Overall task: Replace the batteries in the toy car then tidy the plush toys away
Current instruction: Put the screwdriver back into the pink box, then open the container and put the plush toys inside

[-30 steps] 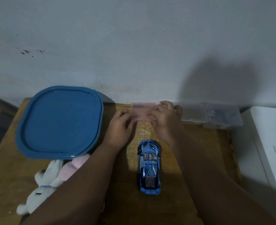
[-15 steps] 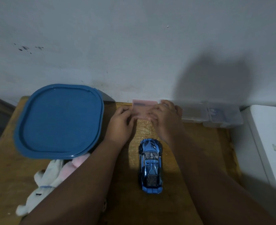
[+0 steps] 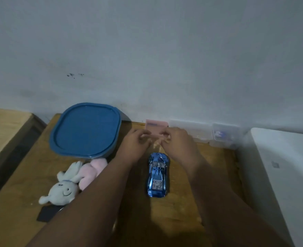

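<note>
Pinching a pink pack (image 3: 156, 126) near the wall, the left hand (image 3: 135, 142) and right hand (image 3: 177, 141) have their fingers closed on its two sides, at the back edge of the tabletop (image 3: 22, 202). The toy car (image 3: 158, 174) sits just in front of them, with bare wood to its right. The white plush toy (image 3: 63, 190) and pink plush toy (image 3: 92, 169) lie on the left, right beside the blue lidded box (image 3: 85, 129).

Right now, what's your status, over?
Left hand and right hand both pinch the small pink translucent plastic case. Shiny blue toy car upright, untouched. Nothing between hands and car.
</note>
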